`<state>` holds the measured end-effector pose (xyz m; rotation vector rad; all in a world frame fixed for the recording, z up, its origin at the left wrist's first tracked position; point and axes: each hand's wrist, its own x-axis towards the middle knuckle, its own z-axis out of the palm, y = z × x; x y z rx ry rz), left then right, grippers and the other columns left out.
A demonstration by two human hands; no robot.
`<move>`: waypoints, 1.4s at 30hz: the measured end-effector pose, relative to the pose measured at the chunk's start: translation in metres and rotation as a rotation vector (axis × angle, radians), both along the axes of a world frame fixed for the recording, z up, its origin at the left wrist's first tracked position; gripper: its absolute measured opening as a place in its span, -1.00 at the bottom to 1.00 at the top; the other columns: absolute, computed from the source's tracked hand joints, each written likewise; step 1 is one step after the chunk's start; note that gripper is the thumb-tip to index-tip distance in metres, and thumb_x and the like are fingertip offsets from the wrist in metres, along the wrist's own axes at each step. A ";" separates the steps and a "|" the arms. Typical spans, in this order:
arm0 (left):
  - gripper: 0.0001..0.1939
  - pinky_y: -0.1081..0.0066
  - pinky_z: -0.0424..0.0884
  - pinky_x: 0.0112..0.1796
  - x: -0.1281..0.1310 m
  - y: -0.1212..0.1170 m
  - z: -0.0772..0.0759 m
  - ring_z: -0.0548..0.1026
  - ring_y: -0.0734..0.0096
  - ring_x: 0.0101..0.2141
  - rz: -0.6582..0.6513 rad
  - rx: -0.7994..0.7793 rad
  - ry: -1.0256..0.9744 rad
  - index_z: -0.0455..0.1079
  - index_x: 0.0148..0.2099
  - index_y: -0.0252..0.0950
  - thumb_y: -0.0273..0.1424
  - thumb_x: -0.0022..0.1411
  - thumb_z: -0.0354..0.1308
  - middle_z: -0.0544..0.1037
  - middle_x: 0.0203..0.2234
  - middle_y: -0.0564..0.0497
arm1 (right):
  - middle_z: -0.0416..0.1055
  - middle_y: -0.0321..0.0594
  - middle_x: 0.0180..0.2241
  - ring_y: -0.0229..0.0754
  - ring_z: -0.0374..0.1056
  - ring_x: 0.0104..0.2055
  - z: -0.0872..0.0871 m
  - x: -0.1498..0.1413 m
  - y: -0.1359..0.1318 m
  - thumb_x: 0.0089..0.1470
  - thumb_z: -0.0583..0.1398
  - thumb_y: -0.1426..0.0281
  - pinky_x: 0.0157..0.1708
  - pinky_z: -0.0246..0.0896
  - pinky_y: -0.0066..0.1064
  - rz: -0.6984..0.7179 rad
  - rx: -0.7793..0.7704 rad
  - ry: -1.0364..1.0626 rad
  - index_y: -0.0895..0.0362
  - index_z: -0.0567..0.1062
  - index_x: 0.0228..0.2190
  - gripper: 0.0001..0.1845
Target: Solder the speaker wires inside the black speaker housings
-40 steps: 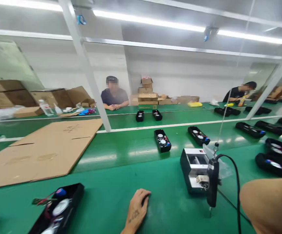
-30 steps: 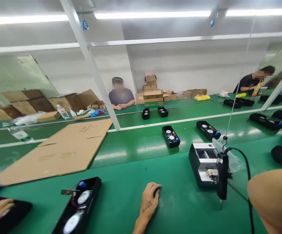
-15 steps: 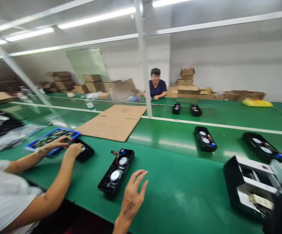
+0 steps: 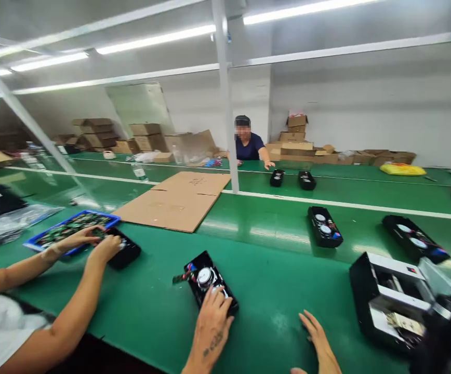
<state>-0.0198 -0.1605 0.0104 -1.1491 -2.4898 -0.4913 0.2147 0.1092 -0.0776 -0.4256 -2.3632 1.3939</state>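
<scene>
Two co-worker hands (image 4: 104,248) are pressing on one black case (image 4: 129,254) beside one blue tray (image 4: 93,214); the left hand (image 4: 212,327) is pressing its fingers together onto a two-speaker black housing (image 4: 193,275) on the green surface (image 4: 272,311); the right hand (image 4: 319,337) is spreading open nearby.

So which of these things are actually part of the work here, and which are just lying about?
Part of the work:
black speaker casing, gripped by the left hand
right hand, open, nearby
black-and-white boxed fixture, probably

Lying about:
flat cardboard sheet
stacked cartons
yellow bag
</scene>
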 end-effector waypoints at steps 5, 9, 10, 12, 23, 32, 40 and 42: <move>-0.52 -0.28 0.52 0.23 0.098 0.115 -0.003 0.60 -0.14 0.13 -0.227 0.098 -0.163 0.51 0.21 -0.19 -0.48 0.24 0.20 0.67 -0.05 -0.15 | -0.36 -0.04 0.61 0.50 -0.18 0.59 0.039 -0.006 -0.026 -0.03 0.49 0.24 0.45 0.01 0.40 0.088 0.162 -0.010 -0.23 -0.04 0.54 0.29; -0.53 -0.19 0.52 0.26 0.120 0.113 0.030 0.57 -0.05 0.21 -0.531 0.189 -0.224 0.52 0.23 -0.04 -0.50 0.35 0.13 0.71 -0.06 -0.05 | -0.01 0.05 0.52 0.30 0.03 0.55 0.072 -0.005 -0.014 -0.02 0.34 0.46 0.49 0.03 0.23 -0.017 0.116 -0.022 -0.09 0.12 0.50 0.11; -0.57 -0.14 0.55 0.23 0.114 0.104 0.040 0.59 -0.01 0.18 -0.528 0.260 -0.214 0.54 0.20 0.01 -0.49 0.39 0.12 0.71 -0.07 -0.03 | 0.09 0.07 0.47 0.30 0.08 0.52 0.082 -0.003 -0.001 -0.12 0.37 0.49 0.49 0.04 0.21 0.016 0.101 -0.061 -0.05 0.18 0.47 0.14; -0.62 -0.03 0.63 0.14 0.094 0.087 0.058 0.63 0.06 0.10 -0.438 0.420 -0.206 0.57 0.15 0.04 -0.45 0.44 0.11 0.70 -0.10 -0.01 | 0.10 0.05 0.46 0.30 0.10 0.51 0.104 0.005 0.030 -0.26 0.39 0.52 0.50 0.02 0.19 0.116 0.087 -0.156 -0.02 0.28 0.42 0.17; -0.49 -0.03 0.46 0.23 0.053 0.144 -0.012 0.52 0.01 0.19 -0.223 0.651 -0.840 0.54 0.11 -0.18 0.07 0.49 0.03 0.57 0.13 -0.14 | 0.36 0.05 0.28 0.21 0.31 0.35 0.133 0.035 0.022 0.06 0.47 0.30 0.34 0.29 0.16 0.028 0.400 0.080 0.00 0.45 0.20 -0.31; -0.57 0.00 0.47 0.17 0.068 0.148 -0.031 0.53 0.08 0.14 -0.275 0.750 -0.781 0.53 -0.02 -0.13 -0.01 0.56 -0.06 0.55 0.11 -0.11 | 0.69 -0.14 -0.13 -0.08 0.63 -0.06 0.115 -0.010 -0.024 0.35 0.21 0.50 -0.01 0.55 -0.25 -0.213 0.153 0.337 0.05 0.61 0.02 -0.72; -0.73 -0.06 0.51 0.15 0.068 0.139 -0.019 0.51 -0.01 0.18 -0.332 0.518 -0.685 0.55 -0.14 -0.14 -0.07 0.43 0.20 0.48 0.16 -0.13 | 0.70 -0.15 -0.27 -0.08 0.62 -0.24 0.142 0.003 0.044 0.23 0.40 0.13 -0.20 0.57 -0.31 -0.312 -0.331 0.187 0.08 0.77 -0.15 -0.70; -0.72 -0.03 0.54 0.12 0.067 0.145 -0.018 0.55 0.03 0.13 -0.297 0.560 -0.707 0.52 -0.18 -0.16 -0.10 0.46 0.16 0.53 0.10 -0.13 | 0.71 -0.17 -0.19 -0.11 0.61 -0.18 0.144 0.004 0.044 0.37 0.30 0.28 -0.13 0.52 -0.32 -0.112 -0.072 0.178 0.02 0.76 -0.09 -0.78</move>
